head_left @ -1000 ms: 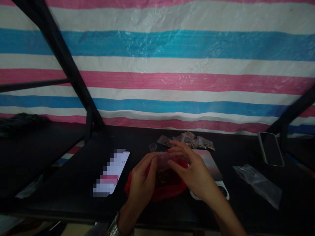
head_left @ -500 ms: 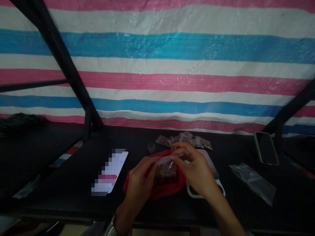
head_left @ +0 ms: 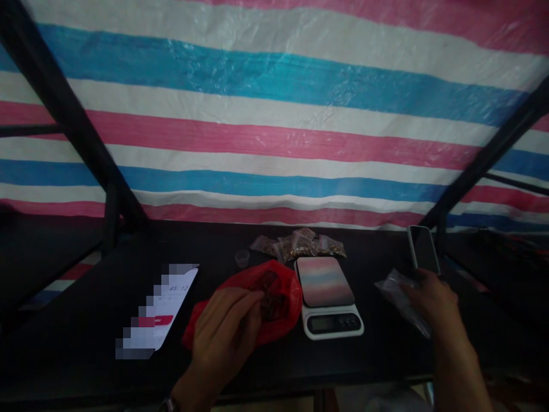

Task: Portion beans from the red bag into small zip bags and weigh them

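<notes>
On the dark bench, centre-front, the left hand rests on the red bag, fingers curled at its open mouth w/ dark contents showing; firm grip or not, can't tell. Right hand lies over the clear bags near the phone, fingers bent on the plastic. Scale sits btwn both, within easy reach; filled packets lie behind it.

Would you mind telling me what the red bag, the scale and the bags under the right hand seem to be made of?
The red bag looks like thin glossy plastic film, since it crumples and shines. The scale seems to have a white plastic body and a smooth top plate that mirrors the stripes, perhaps glass or polished metal. The clear bags under the right hand look like transparent, wrinkled plastic film.
</notes>
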Available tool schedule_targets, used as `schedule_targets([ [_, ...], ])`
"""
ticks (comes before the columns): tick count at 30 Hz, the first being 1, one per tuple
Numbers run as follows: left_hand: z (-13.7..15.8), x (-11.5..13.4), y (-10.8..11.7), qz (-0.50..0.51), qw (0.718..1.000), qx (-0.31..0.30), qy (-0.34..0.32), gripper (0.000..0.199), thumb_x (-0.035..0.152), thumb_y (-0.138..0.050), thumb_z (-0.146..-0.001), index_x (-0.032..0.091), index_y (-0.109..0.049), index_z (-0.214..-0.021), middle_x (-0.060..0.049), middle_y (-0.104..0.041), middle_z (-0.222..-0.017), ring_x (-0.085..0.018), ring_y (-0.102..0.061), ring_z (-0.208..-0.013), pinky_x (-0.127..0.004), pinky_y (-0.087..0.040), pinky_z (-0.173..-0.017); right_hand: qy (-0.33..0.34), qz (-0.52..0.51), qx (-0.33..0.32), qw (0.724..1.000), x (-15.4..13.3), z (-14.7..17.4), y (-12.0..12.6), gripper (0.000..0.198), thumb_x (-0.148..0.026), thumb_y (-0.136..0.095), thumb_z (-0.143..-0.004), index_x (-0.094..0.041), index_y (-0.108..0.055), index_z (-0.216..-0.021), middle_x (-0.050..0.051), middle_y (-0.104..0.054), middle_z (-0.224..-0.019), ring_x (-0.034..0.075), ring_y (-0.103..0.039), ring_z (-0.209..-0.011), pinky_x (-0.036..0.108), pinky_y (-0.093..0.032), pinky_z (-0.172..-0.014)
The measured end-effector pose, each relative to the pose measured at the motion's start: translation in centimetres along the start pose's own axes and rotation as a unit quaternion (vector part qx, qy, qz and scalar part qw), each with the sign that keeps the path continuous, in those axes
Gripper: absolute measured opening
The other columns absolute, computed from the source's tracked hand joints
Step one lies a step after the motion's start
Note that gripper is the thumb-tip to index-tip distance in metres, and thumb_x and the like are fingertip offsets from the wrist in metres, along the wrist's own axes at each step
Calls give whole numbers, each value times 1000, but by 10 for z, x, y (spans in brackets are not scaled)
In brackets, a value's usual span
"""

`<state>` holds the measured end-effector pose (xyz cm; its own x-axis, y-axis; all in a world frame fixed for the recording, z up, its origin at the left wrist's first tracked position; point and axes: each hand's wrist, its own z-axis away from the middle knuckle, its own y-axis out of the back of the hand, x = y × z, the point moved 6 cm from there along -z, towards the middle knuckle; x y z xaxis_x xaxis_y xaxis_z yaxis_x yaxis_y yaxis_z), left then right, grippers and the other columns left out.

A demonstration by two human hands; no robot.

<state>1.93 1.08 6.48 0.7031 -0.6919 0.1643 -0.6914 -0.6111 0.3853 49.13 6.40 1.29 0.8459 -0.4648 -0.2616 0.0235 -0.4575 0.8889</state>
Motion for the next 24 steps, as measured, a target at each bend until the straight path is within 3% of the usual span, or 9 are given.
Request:
schedule_targets([
  [3, -2, 1, 0, 10, 1000, 11, 8, 20, 6, -60, -95, 21, -68, -106, -2, -73, -85, -15, -71, -75, -26, -57, -71, 23, 24, -4, 999, -11, 2, -8, 51, -38, -66, -81, -15, -74, -126, 26, -75, -119, 46, -73, -107, 52, -57, -83],
  [8, -6, -1, 0, 26, 999, 21, 20, 20, 7, -61, -94, 21, -68, -105, -3, -74, -84, -16, -71, -72, -26, -57, -68, 66, -35, -139, 988, -23, 5, -28, 21, -32, -69, -77, -26, -80, -94, 10, -81, -89, 32, -78, -83, 37, -56, -68],
  [11, -7, 3, 2, 16, 999, 28, 8, 19, 6, -61, -92, 21, -67, -103, -2, -73, -81, -16, -71, -71, -26, -57, -68, 35, -7, -138, 990, -28, 2, -22, 23, -34, -67, -84, -26, -80, -100, 12, -82, -91, 34, -79, -87, 38, -55, -67],
  [13, -8, 6, 4, 12, 999, 32, 3, 20, 5, -61, -92, 21, -67, -101, -2, -73, -78, -15, -70, -69, -25, -57, -67, 51, -1, -94, 994, -51, -4, -14, 30, -33, -62, -89, -21, -79, -111, 16, -82, -102, 35, -78, -96, 42, -56, -76],
  [15, -7, 9, 7, 7, 999, 33, -2, 21, 4, -60, -91, 21, -67, -100, -1, -72, -76, -15, -70, -67, -25, -57, -66, 130, -43, -64, 989, -91, -7, -12, 32, -28, -59, -93, -17, -78, -117, 18, -80, -111, 34, -76, -103, 44, -56, -88],
  [17, -6, 10, 10, 0, 999, 32, -3, 22, 4, -59, -91, 22, -67, -100, -1, -73, -75, -15, -70, -67, -26, -57, -66, 193, -90, -78, 974, -132, -9, -21, 32, -26, -61, -93, -19, -77, -119, 15, -78, -122, 32, -73, -111, 43, -54, -97],
  [19, -3, 11, 12, 0, 999, 35, -4, 23, 3, -60, -90, 22, -66, -100, 0, -73, -74, -15, -71, -66, -27, -58, -66, 214, -109, -92, 966, -159, -9, -35, 32, -27, -66, -92, -21, -77, -122, 13, -78, -127, 31, -72, -116, 41, -53, -100],
  [24, 3, 7, 18, 8, 1000, 24, -10, 23, 2, -60, -89, 21, -66, -101, 0, -73, -74, -15, -71, -68, -26, -58, -70, 183, -126, -108, 969, -173, -13, -55, 25, -26, -68, -90, -20, -82, -109, 13, -82, -115, 30, -77, -103, 38, -56, -89],
])
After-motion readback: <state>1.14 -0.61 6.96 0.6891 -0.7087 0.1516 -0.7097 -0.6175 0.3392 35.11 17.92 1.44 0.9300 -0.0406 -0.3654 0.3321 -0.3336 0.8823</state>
